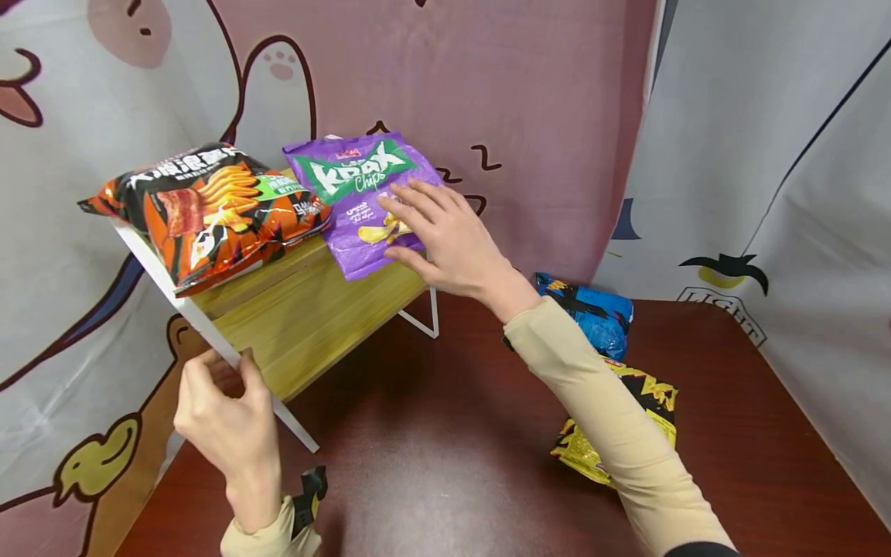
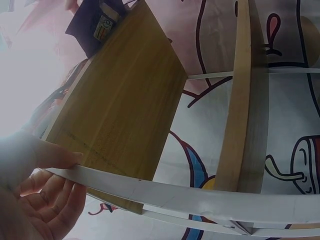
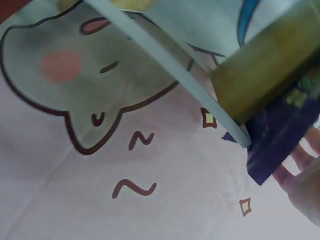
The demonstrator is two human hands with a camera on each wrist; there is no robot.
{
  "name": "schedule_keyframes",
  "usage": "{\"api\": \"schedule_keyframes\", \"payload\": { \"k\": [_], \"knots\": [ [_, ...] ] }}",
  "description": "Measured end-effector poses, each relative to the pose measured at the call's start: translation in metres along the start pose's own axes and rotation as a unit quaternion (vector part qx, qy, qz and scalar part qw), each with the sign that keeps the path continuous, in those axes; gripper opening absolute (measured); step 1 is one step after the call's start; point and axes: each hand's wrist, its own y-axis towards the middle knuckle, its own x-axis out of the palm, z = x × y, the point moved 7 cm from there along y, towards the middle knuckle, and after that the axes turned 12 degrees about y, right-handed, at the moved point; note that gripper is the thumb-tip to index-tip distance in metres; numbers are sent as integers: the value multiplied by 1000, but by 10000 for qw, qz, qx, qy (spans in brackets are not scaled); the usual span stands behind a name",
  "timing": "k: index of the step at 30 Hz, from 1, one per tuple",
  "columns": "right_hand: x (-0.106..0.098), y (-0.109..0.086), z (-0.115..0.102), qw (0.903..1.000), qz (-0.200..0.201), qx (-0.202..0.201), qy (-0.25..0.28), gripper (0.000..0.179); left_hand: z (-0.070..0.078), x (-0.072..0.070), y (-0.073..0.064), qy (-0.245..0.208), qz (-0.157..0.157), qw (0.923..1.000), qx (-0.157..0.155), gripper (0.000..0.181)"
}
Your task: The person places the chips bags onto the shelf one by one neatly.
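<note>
Left hand (image 1: 230,414) pinches the shelf (image 1: 313,317); right hand (image 1: 455,240), fingers straight, slightly apart, touches the purple bag (image 1: 348,236) atop the shelf. Pressing lightly while bracing firmly should avoid crushing or tipping.

On the purple bag (image 1: 341,220), big white letters on a green panel (image 1: 337,176) spell "KRAX", with "Chips" in script beneath; the small red mark above and the white lines lower down are too small to read. The orange-and-black bag (image 1: 223,220) carries large white Chinese characters (the first looks like 大), the others too slanted to make out surely. "LIGHT" stands in outlined capitals on the grey cloth (image 1: 780,209), and a brown "Z" on the pink cloth (image 1: 529,100). Print on the yellow-and-black bag (image 1: 657,394) is illegible.
</note>
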Motion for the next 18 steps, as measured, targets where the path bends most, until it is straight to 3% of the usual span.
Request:
{"api": "schedule_keyframes", "payload": {
  "k": [6,11,18],
  "knots": [
    [17,-15,-6,9962,84,-171,-844,54,0,-1,0,-7,31,10000,9,22],
    [21,-12,-4,9968,316,-113,-725,45,1,0,0,34,-8,10000,28,22],
    [28,5,4,9981,-282,162,-516,49,1,0,0,61,-2,10000,43,23]
  ]
}}
